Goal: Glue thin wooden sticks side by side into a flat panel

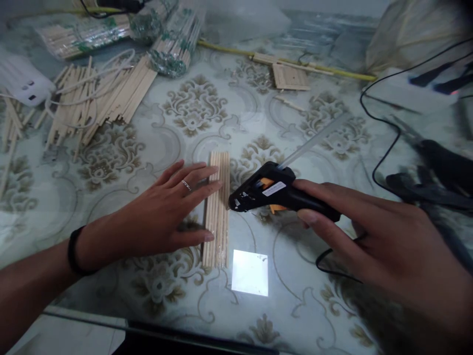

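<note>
A narrow panel of wooden sticks (217, 217), laid side by side, lies on the glass tabletop in front of me. My left hand (179, 199) rests on its left side with outstretched fingers, thumb lower down and fingertips on the sticks. Around the handle of a black hot glue gun (271, 190) with an orange trigger, my right hand (373, 231) is closed. The gun's nozzle points left, at the right edge of the panel. A translucent glue stick (314, 140) juts from the gun's back. Shiny glue shows along the lower part of the sticks.
Loose wooden sticks (121, 93) lie at the back left, near a white power strip (25, 81) and plastic-wrapped stick bundles (177, 39). A small square wooden panel (290, 77) sits at the back. Black-handled pliers (439, 158) and a black cord (380, 167) are on the right.
</note>
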`<state>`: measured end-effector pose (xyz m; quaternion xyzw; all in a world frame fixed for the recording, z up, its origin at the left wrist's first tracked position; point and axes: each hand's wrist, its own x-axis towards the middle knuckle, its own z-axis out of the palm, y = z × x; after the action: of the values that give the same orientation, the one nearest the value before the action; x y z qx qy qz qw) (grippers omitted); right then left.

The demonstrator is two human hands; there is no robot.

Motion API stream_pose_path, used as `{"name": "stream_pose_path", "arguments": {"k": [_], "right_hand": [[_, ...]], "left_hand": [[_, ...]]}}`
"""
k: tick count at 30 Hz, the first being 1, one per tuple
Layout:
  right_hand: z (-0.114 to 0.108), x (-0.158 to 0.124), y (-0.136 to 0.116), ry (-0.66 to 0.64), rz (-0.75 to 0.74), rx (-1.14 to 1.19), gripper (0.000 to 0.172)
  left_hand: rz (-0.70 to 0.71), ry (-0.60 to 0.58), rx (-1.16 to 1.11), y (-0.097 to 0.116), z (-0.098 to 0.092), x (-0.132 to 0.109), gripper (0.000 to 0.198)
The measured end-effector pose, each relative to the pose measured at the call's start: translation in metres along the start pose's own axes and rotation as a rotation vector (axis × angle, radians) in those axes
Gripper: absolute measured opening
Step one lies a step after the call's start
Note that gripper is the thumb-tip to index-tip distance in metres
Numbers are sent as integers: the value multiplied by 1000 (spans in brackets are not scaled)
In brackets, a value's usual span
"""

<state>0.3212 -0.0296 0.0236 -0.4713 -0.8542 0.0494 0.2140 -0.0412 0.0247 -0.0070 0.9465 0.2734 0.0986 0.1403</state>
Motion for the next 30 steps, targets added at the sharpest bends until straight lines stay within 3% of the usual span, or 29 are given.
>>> {"name": "stream_pose_path", "arguments": {"k": [30], "right_hand": [[0, 0, 0, -4, -1, -1, 41]], "left_hand": [[-39, -13, -25, 1, 1, 0, 76]]}}
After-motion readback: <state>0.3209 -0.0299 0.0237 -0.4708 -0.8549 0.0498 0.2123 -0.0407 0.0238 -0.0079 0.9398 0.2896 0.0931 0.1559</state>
